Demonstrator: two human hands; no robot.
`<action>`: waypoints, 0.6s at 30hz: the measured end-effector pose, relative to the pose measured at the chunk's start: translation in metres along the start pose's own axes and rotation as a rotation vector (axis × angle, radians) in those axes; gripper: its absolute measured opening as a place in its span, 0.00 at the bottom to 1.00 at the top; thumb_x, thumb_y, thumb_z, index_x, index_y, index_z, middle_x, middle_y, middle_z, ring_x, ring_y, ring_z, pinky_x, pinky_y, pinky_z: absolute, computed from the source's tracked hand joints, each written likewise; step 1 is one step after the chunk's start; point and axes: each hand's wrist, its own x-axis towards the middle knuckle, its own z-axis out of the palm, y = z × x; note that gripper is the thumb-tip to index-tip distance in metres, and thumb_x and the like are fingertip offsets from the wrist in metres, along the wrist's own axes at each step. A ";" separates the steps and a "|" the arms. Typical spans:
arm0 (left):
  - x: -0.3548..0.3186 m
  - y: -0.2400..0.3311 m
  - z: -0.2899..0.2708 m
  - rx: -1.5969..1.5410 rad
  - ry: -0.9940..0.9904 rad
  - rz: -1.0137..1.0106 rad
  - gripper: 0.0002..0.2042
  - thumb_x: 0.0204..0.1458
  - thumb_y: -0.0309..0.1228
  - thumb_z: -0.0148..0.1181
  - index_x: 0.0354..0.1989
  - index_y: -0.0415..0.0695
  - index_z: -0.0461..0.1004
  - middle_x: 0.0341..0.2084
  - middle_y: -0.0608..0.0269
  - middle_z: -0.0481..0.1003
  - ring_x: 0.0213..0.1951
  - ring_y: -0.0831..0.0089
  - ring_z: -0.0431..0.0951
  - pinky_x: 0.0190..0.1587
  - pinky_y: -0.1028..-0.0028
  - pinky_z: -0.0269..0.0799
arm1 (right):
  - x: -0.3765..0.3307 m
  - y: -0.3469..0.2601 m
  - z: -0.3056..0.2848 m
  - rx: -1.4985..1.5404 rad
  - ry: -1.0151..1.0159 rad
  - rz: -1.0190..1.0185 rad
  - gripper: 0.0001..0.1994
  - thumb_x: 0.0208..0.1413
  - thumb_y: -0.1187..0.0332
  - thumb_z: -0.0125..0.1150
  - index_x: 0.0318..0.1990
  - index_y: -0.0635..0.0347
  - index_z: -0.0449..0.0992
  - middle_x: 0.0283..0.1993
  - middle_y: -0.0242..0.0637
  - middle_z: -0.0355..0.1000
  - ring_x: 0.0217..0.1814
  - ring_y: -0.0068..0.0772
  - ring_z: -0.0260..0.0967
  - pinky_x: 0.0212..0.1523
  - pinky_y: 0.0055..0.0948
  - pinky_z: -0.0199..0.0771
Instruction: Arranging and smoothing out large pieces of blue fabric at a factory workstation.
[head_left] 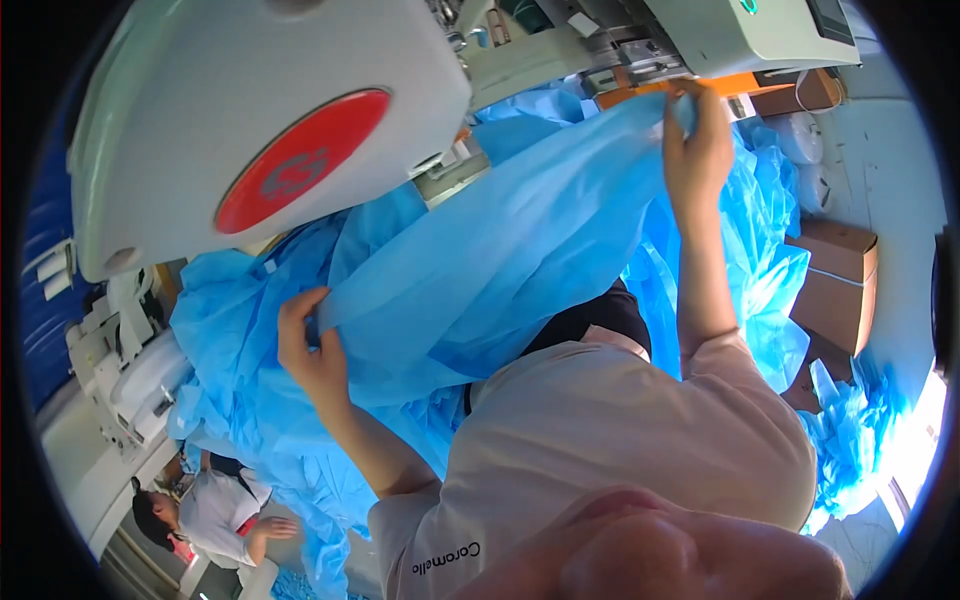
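Observation:
A wide sheet of thin, translucent blue fabric (490,260) stretches across my front, below the head of a white sewing machine (180,130). My right hand (700,145), raised at the far right, pinches the sheet's upper corner between thumb and fingers beside the machine's metal parts. At the left, my left hand (312,345) grips the sheet's other end with bent fingers; part of the grip is hidden by the cloth. Between the two hands the fabric hangs in long, loose folds. The machine's metal plate (450,180) shows just behind its upper edge.
More blue fabric (240,340) is heaped at the left and spills down; another pile (765,230) lies at the right. Cardboard boxes (838,280) stand by the right wall. A second white machine (125,350) and a seated co-worker (215,510) are at the left.

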 end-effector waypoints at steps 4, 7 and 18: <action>0.008 0.008 0.018 0.169 -0.070 0.017 0.12 0.42 0.13 0.51 0.33 0.42 0.72 0.32 0.59 0.75 0.36 0.62 0.76 0.37 0.70 0.71 | 0.027 0.024 0.023 -0.302 0.205 -0.234 0.17 0.44 0.74 0.60 0.45 0.58 0.71 0.40 0.44 0.71 0.46 0.49 0.67 0.43 0.38 0.68; 0.011 0.001 0.016 0.232 0.051 0.029 0.11 0.42 0.13 0.50 0.32 0.42 0.71 0.34 0.58 0.74 0.36 0.58 0.75 0.37 0.68 0.71 | 0.025 0.019 0.035 -0.127 0.138 -0.296 0.14 0.45 0.73 0.58 0.42 0.56 0.72 0.40 0.42 0.71 0.44 0.49 0.68 0.42 0.38 0.68; 0.007 -0.027 0.015 0.212 0.119 -0.108 0.08 0.44 0.15 0.54 0.32 0.41 0.70 0.33 0.59 0.75 0.35 0.60 0.75 0.35 0.70 0.71 | 0.023 0.008 0.041 -0.033 0.072 -0.271 0.11 0.47 0.76 0.55 0.40 0.57 0.71 0.40 0.39 0.72 0.42 0.48 0.69 0.41 0.38 0.69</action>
